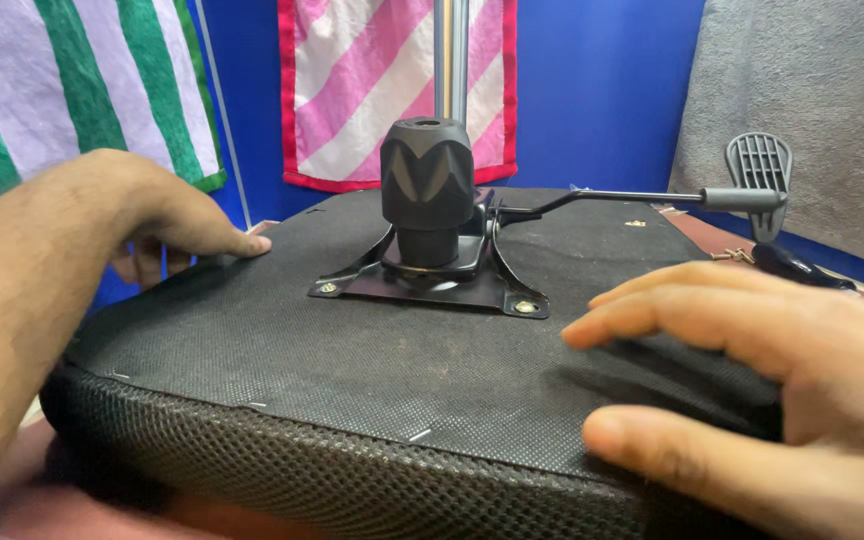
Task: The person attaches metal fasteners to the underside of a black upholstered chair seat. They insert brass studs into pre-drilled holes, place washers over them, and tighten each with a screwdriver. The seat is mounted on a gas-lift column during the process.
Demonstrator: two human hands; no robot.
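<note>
An upturned black chair seat (282,350) with a mesh edge lies in front of me, underside up. A black metal mounting plate (432,285) is screwed to its middle, with a chunky black plastic knob-like cap (427,180) standing on it. A thin lever with a black handle (652,197) sticks out to the right. My left hand (167,215) grips the seat's far left edge, fingers curled over it. My right hand (752,400) hovers over the seat's near right corner, fingers spread and holding nothing.
A chrome pole (451,60) rises behind the cap. Pink-striped cloth (352,80) and green-striped cloth (72,80) hang on a blue wall. Grey felt (812,110) covers the right. A grey paddle-shaped plastic part (759,165) stands at the right.
</note>
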